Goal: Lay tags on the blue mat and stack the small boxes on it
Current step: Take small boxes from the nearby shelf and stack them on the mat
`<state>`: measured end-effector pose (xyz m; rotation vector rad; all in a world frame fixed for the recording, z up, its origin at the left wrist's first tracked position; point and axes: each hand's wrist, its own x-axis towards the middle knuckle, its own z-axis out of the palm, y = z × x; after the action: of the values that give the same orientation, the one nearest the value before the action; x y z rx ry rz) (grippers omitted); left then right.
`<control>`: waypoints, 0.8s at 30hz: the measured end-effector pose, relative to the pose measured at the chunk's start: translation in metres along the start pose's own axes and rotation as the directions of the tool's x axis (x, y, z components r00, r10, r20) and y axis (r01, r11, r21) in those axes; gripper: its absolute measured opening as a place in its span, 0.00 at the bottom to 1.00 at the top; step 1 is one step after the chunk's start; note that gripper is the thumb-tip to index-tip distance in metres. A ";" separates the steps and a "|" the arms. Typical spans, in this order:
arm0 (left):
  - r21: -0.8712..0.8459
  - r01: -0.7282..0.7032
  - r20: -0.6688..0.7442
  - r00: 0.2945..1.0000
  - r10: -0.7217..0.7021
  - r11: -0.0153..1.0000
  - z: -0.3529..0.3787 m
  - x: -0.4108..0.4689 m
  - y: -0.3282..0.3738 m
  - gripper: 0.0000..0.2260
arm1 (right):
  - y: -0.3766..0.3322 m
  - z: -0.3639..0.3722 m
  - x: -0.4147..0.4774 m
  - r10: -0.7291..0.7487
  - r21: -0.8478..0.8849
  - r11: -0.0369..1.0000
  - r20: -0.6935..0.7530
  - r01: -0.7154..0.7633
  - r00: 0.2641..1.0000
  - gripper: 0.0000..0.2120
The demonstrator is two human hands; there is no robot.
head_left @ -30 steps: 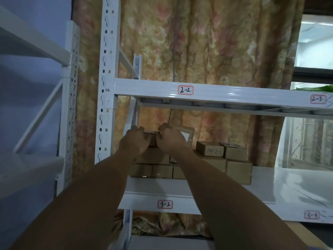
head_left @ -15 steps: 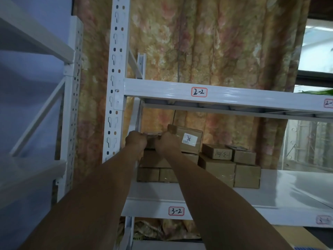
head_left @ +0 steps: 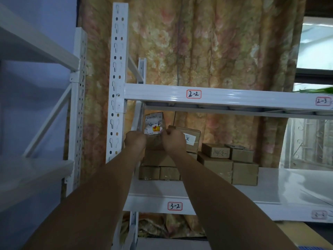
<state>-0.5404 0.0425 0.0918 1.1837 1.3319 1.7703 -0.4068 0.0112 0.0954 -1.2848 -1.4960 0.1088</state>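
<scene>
So one small box [head_left: 154,125] was tipped up with its "4-4" label facing the camera, I'd guess to read it before carrying it off. Left hand [head_left: 135,141] curled round its 9 o'clock edge, right hand [head_left: 173,141] pinched the 3 o'clock edge. The other boxes [head_left: 216,163] sat stacked on the shelf [head_left: 270,183], below and toward 4 o'clock.

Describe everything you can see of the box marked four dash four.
The small box is brown cardboard with a white label handwritten 4-4 and a red-and-yellow sticker; its print is unreadable. It is tipped up, label facing the camera, above the stacked boxes at the left end of the shelf marked 3-2. The left hand and right hand grip its lower corners.
</scene>
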 end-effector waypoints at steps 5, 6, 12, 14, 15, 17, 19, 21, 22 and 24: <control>-0.102 0.019 0.014 1.000 -0.017 0.995 -0.004 -0.027 -0.003 0.08 | 0.007 -0.016 -0.010 0.048 0.077 0.996 0.036 -0.050 0.998 0.17; -0.123 0.017 0.012 1.000 -0.016 0.992 -0.004 -0.033 -0.004 0.07 | 0.009 -0.020 -0.012 0.054 0.087 0.995 0.036 -0.057 0.998 0.16; -0.214 0.026 -0.014 0.999 -0.029 0.977 -0.005 -0.073 -0.008 0.04 | 0.021 -0.053 -0.039 0.103 0.128 0.986 0.017 -0.104 0.995 0.11; -0.222 0.016 -0.015 1.000 -0.020 0.975 -0.001 -0.089 -0.004 0.06 | 0.023 -0.067 -0.048 0.145 0.136 0.981 -0.017 -0.141 0.989 0.10; -0.217 0.008 -0.027 1.000 -0.014 0.976 0.002 -0.098 -0.002 0.06 | 0.024 -0.075 -0.052 0.156 0.144 0.978 -0.023 -0.151 0.987 0.10; -0.190 0.001 -0.048 0.999 -0.010 0.982 0.007 -0.116 0.004 0.06 | 0.026 -0.088 -0.061 0.167 0.178 0.971 -0.018 -0.161 0.986 0.09; -0.174 0.001 -0.053 0.999 -0.011 0.985 0.012 -0.135 0.008 0.06 | 0.031 -0.104 -0.072 0.164 0.194 0.968 0.000 -0.161 0.986 0.07; -0.170 -0.001 -0.057 0.998 -0.009 0.985 0.016 -0.152 0.009 0.08 | 0.036 -0.121 -0.085 0.153 0.153 0.977 -0.006 -0.150 0.988 0.07; -0.172 0.002 -0.049 0.999 -0.010 0.985 0.018 -0.162 0.010 0.09 | 0.039 -0.130 -0.092 0.151 0.142 0.979 -0.017 -0.147 0.988 0.07; -0.153 0.013 -0.003 1.000 -0.013 0.988 0.024 -0.184 0.010 0.08 | 0.044 -0.149 -0.106 0.152 0.122 0.982 -0.047 -0.146 0.987 0.06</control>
<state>-0.4429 -0.1107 0.0507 1.0855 1.1801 1.8310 -0.2881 -0.1301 0.0559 -1.2926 -1.3251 0.2541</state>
